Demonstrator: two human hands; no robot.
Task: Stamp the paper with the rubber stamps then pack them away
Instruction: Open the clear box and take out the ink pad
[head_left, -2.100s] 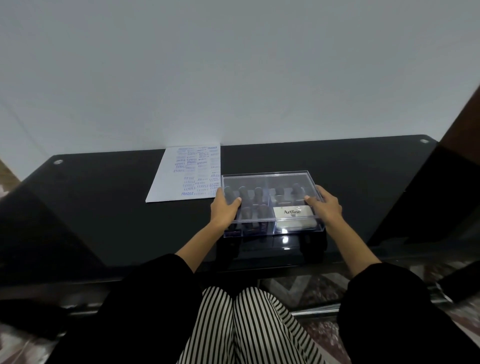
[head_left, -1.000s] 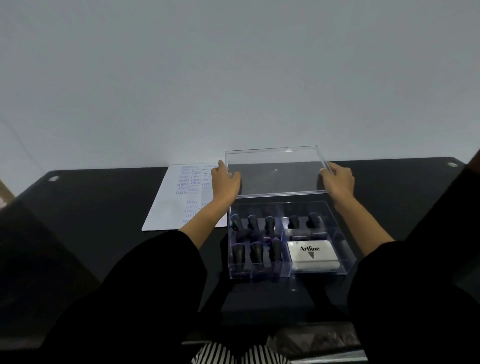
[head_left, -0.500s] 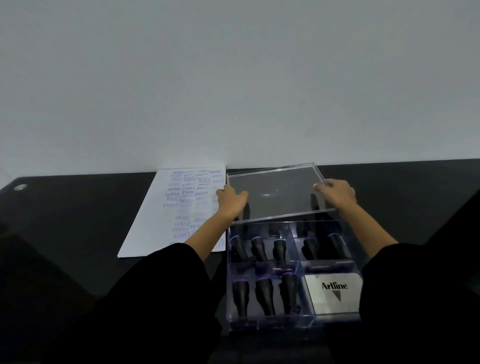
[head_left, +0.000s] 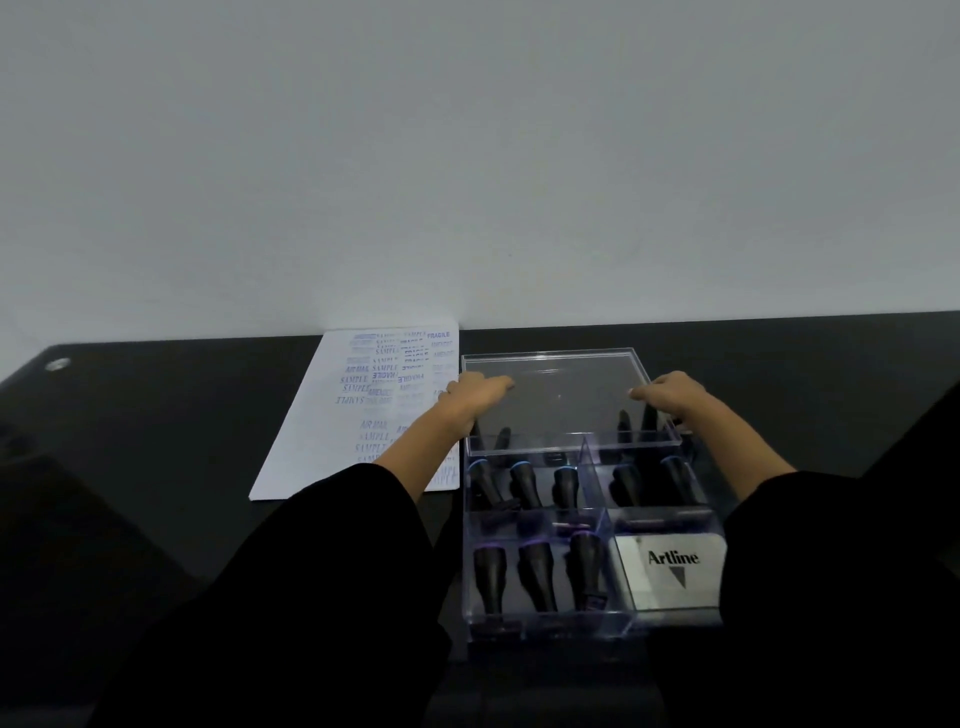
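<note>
A clear plastic stamp box (head_left: 597, 621) stands open on the black table, with several black rubber stamps (head_left: 537, 574) upright in its compartments and a white Artline ink pad (head_left: 670, 571) at its front right. Its clear lid (head_left: 563, 400) lies flat behind the box, on or just above the table. My left hand (head_left: 475, 397) grips the lid's left edge and my right hand (head_left: 670, 397) grips its right edge. A white paper (head_left: 358, 415) covered in blue stamp marks lies left of the box.
The black glass table (head_left: 156, 441) runs back to a plain white wall. A round metal fitting (head_left: 57, 365) sits at its far left corner. My black sleeves cover the near part of the table.
Both hands lifted the lid off the box, carried it away from me and lowered it flat behind the box. My head moved closer over the table.
</note>
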